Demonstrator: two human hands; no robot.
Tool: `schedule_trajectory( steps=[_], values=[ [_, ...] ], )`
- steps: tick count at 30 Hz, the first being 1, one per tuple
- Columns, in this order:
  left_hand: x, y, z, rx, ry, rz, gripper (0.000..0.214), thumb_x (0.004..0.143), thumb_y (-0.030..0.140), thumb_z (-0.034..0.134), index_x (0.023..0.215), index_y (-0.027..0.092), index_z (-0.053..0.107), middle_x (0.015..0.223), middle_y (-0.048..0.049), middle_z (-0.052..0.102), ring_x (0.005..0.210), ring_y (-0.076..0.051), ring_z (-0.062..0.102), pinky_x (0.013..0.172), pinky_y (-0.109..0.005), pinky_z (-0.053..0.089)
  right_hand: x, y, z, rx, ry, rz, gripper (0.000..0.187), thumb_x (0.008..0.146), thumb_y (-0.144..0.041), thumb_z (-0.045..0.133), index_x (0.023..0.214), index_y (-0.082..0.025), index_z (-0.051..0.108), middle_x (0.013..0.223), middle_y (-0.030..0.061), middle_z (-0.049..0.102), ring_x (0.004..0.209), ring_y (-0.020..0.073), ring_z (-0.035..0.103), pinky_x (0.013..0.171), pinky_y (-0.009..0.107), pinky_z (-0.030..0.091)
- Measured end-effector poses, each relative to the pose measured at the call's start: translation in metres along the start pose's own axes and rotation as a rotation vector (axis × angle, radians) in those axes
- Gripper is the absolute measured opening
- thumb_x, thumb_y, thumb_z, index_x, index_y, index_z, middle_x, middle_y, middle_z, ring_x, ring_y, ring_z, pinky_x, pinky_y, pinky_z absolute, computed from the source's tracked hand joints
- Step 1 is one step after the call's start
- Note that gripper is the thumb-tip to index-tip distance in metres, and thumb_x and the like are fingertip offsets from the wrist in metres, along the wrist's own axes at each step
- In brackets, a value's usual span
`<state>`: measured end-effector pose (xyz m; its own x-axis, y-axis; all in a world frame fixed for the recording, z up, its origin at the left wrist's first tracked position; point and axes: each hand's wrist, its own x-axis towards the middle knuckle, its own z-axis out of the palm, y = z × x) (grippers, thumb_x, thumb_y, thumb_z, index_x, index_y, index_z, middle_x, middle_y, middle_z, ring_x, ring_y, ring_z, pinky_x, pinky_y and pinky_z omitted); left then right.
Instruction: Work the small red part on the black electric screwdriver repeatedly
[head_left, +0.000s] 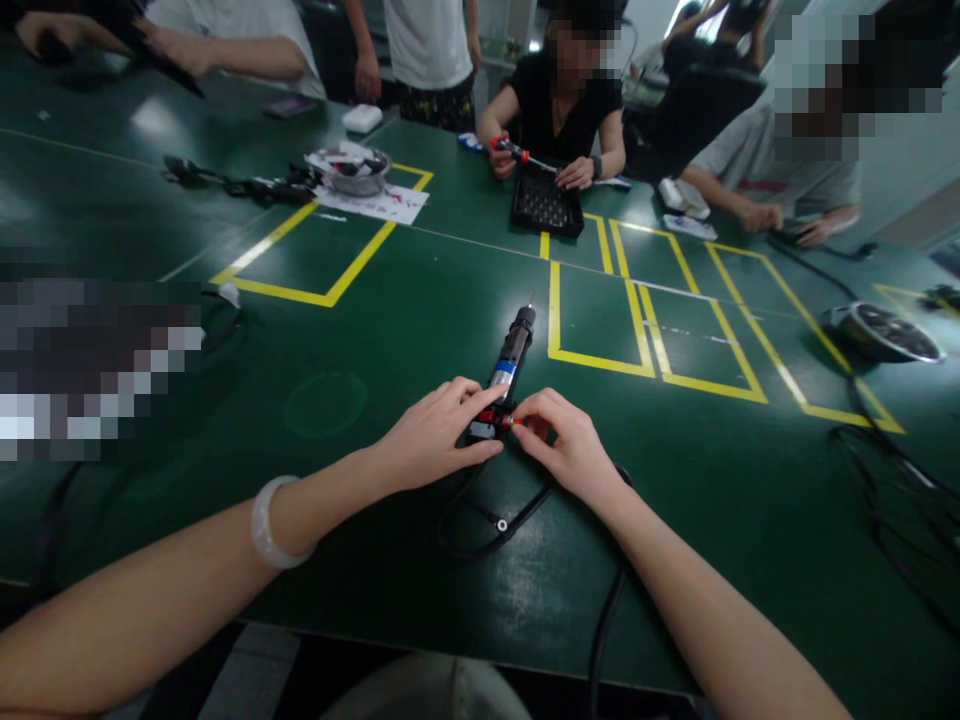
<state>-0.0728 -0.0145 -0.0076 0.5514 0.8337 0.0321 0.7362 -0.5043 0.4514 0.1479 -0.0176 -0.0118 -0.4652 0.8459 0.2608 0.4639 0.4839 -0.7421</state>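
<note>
A black electric screwdriver with a blue band lies on the green table, its tip pointing away from me. My left hand rests on its near end, fingers curled around the body. My right hand pinches a small red part at that same end. A black cable loops from the tool toward the table's near edge. A pale bangle sits on my left wrist.
Yellow tape rectangles mark the table. Across it a person holds a red-handled screwdriver over a black tray. A metal bowl on paper stands at the back left, a round fan-like part and cables at right. Other people sit around.
</note>
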Motion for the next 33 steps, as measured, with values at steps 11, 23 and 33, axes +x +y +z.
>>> schedule_trajectory(
  steps=[11, 23, 33],
  values=[
    [0.0, 0.002, -0.001, -0.013, 0.0, -0.004, 0.066, 0.091, 0.054, 0.049, 0.149, 0.026, 0.038, 0.128, -0.0102, 0.05, 0.114, -0.025, 0.05, 0.097, -0.04, 0.044, -0.002, -0.004, 0.008, -0.108, 0.007, -0.016, 0.011, 0.093, -0.019, 0.053, 0.095, -0.022, 0.064, 0.089, 0.0059, 0.057, 0.08, 0.0174, 0.058, 0.07, 0.03, 0.048],
    [0.003, 0.002, -0.002, 0.008, 0.004, -0.041, 0.067, 0.092, 0.054, 0.048, 0.15, 0.023, 0.037, 0.126, -0.0105, 0.049, 0.112, -0.025, 0.051, 0.092, -0.038, 0.045, -0.002, -0.008, 0.008, -0.067, -0.07, -0.048, 0.036, 0.086, -0.007, 0.046, 0.119, -0.021, 0.051, 0.096, 0.0058, 0.06, 0.088, 0.0189, 0.058, 0.077, 0.032, 0.048],
    [0.009, 0.001, -0.002, 0.114, 0.072, -0.076, 0.065, 0.091, 0.052, 0.049, 0.15, 0.025, 0.039, 0.115, -0.0094, 0.052, 0.103, -0.024, 0.052, 0.088, -0.036, 0.044, -0.003, -0.005, 0.011, 0.026, -0.098, -0.033, 0.05, 0.083, -0.009, 0.052, 0.13, -0.023, 0.044, 0.101, 0.004, 0.059, 0.085, 0.016, 0.057, 0.077, 0.03, 0.048]
  ],
)
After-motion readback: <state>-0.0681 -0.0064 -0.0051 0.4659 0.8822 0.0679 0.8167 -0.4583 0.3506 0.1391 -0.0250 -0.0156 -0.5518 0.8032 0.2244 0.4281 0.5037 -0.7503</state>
